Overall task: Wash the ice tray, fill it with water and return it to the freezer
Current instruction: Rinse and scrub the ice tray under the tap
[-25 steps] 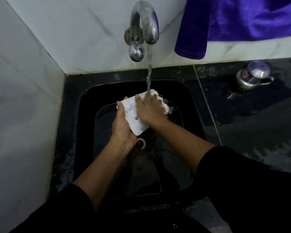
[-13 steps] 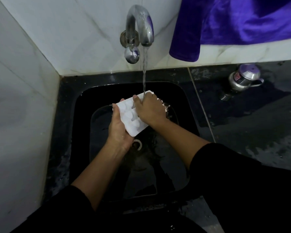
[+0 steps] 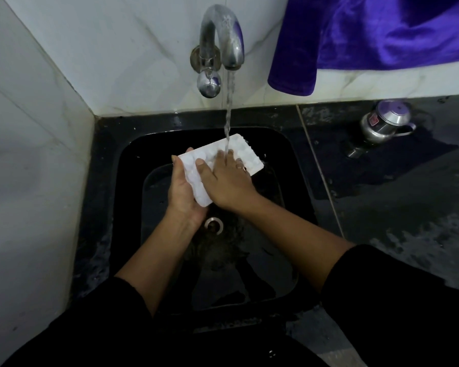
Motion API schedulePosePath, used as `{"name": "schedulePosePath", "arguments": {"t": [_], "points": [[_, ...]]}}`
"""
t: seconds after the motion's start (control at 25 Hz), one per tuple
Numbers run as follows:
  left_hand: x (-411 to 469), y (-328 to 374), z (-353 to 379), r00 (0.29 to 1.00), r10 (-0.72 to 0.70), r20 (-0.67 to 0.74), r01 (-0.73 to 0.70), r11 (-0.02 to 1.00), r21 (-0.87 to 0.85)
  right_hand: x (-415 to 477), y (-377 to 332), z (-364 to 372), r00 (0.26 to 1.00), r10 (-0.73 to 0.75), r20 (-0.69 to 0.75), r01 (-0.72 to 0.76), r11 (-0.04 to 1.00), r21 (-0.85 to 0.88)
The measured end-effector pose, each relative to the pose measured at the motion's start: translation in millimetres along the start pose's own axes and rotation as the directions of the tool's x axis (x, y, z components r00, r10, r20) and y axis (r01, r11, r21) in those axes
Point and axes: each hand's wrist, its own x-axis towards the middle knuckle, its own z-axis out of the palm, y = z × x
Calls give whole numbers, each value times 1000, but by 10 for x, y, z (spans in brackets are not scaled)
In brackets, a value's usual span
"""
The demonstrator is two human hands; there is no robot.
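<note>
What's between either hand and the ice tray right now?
Nothing visible. The left hand grips the near end of the ice tray, and the right hand lies flat on top, under the tap stream. The freezer is out of view.

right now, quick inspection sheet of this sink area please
surface: black counter, wet patches right of the sink
job's things: white ice tray held over the sink, under running water from the tap
clutter: steel lidded mug on the counter, apart from the sink
grippers: left hand grips the tray's near end from below; right hand lies flat on its top, fingers straight
cables: nothing seen
surroundings: white marble walls; purple cloth hanging at upper right; drain in the sink floor
</note>
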Motion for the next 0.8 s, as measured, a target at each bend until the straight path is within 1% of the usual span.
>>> {"name": "schedulePosePath", "arguments": {"t": [0.08, 0.16, 0.24, 0.32, 0.44, 0.52, 0.6, 0.68, 0.72, 0.8], "points": [[-10, -36, -11, 1000, 16, -9, -16, 1000, 21, -116, -31, 38, 999, -39, -7, 39, 997, -65], [13, -60, -19, 1000, 9, -13, -9, 1000, 17, -129, -51, -4, 994, -61, -85, 49, 989, -136], [20, -67, -37, 998, -50, 33, 49, 999, 7, -7, -22, -104, 988, -42, -146, 24, 992, -125], [22, -74, -15, 995, -60, 78, 60, 998, 6, 98, 25, -168, 981, -36, -188, 13, 993, -121], [7, -42, -3, 996, -58, 68, 61, 998, -32, 91, 99, -120, 961, -153, -231, 107, 974, -200], [-17, -60, -19, 994, -92, 61, 94, 995, -33, 117, 183, -148, 945, -210, -252, 149, 959, -241], [-10, -108, -57, 991, -117, 59, 119, 992, -35, 148, 235, -221, 927, -236, -291, 130, 931, -341], [12, -102, 5, 993, -107, 59, 109, 993, -47, 91, 227, -185, 909, -258, -328, 92, 890, -447], [42, -82, 49, 996, -75, 51, 78, 995, -57, 33, 199, -119, 916, -252, -311, 95, 892, -442], [84, -38, 83, 1000, 0, 22, 1, 1000, -29, -113, 120, 43, 962, -189, -197, 118, 939, -324]]}}
